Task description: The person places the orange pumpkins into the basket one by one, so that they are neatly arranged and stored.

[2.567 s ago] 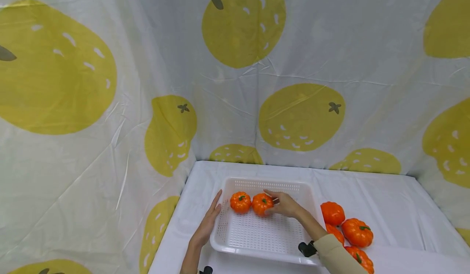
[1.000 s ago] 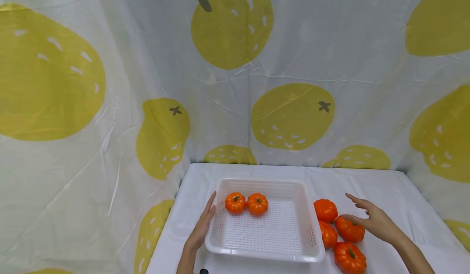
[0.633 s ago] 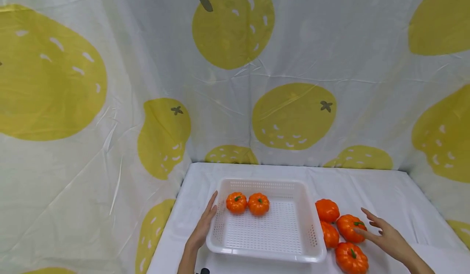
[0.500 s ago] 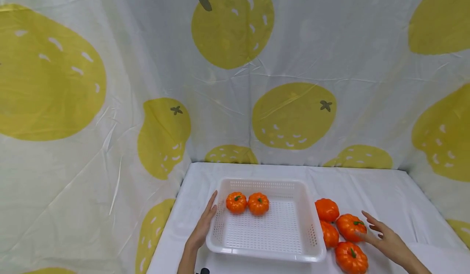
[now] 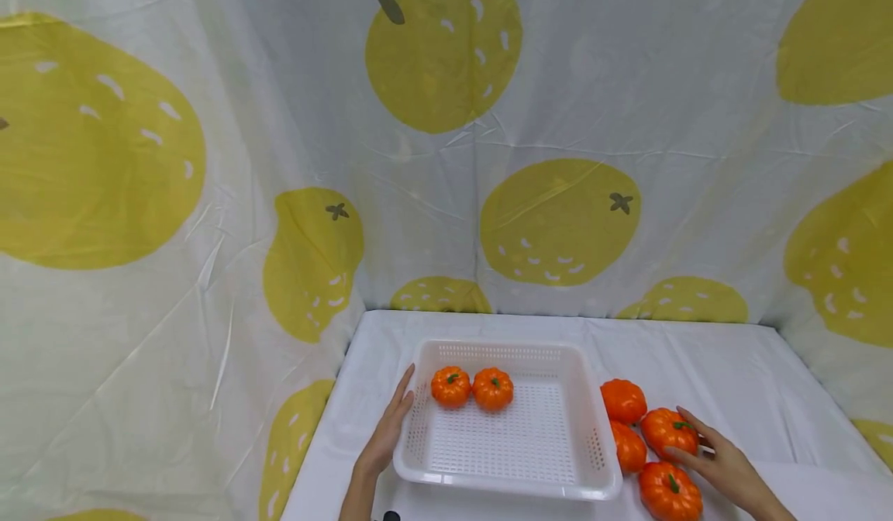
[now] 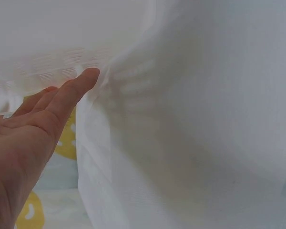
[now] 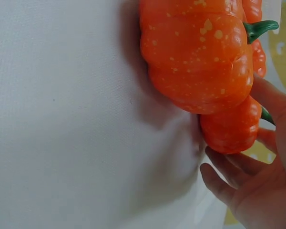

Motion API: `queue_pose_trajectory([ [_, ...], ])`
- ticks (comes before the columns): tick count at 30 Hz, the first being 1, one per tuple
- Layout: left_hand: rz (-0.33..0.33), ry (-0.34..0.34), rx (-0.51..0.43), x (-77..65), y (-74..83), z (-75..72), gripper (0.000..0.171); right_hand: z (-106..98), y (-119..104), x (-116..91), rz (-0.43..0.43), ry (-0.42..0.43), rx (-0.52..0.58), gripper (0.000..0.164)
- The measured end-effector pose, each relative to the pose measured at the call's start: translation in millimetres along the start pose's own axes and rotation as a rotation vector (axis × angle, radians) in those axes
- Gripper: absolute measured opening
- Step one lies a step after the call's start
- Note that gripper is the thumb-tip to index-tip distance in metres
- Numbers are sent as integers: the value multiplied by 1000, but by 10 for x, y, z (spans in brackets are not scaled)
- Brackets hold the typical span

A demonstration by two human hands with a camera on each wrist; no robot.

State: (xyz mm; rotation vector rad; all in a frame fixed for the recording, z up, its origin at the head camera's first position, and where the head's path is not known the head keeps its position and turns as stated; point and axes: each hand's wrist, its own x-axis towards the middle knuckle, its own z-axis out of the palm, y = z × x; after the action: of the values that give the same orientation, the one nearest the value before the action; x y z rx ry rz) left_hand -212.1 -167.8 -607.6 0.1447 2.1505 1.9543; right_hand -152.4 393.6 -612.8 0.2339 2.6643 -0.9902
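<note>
On the right of the surface (image 5: 732, 366), just outside the basket's right wall, sits the orange pumpkin (image 5: 663, 430) that the right hand (image 5: 725, 467) is reaching around. Its fingers stand apart, thumb on the near side and the others on the far side, a spread that seems made to suit something so round and slick. Even from here I can't tell whether they press on the skin.

Close about it are three more pumpkins: a near one (image 5: 670, 492), a far one (image 5: 623, 401), and a third (image 5: 630, 449) between it and the basket. Bunched like that, they probably keep one another from rolling, and the hand comes in from the right, where no neighbour blocks it.

To the left is the white basket (image 5: 516, 486), set square in front of the person, likely so both hands can get at it. Inside, toward the far left, two pumpkins (image 5: 450, 388) (image 5: 492, 389) sit side by side, stems up, with bare floor to their right and nearer.

Along the basket's left wall lies the left hand (image 5: 387, 432), fingers straight and clamped on nothing, as if to steady it.

Beyond hangs a lemon-printed curtain (image 5: 432, 219).
</note>
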Motion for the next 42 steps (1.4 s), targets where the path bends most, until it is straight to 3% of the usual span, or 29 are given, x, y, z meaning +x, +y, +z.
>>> queue_pose_trajectory([
  [10,-5,8,9,1,1,6,54,-43,-14,-22,69,2,19,116],
  [18,-10,-3,3,0,4,8,55,-22,35,6,39,50,35,118],
  [33,-13,-8,-5,-3,-14,-9,55,6,-40,2,65,86,95,116],
  [38,-9,-11,-8,-4,-12,-5,55,-31,-114,24,24,135,57,109],
  [42,-15,-8,-10,0,-12,-1,56,-94,-190,34,-64,197,-5,102],
])
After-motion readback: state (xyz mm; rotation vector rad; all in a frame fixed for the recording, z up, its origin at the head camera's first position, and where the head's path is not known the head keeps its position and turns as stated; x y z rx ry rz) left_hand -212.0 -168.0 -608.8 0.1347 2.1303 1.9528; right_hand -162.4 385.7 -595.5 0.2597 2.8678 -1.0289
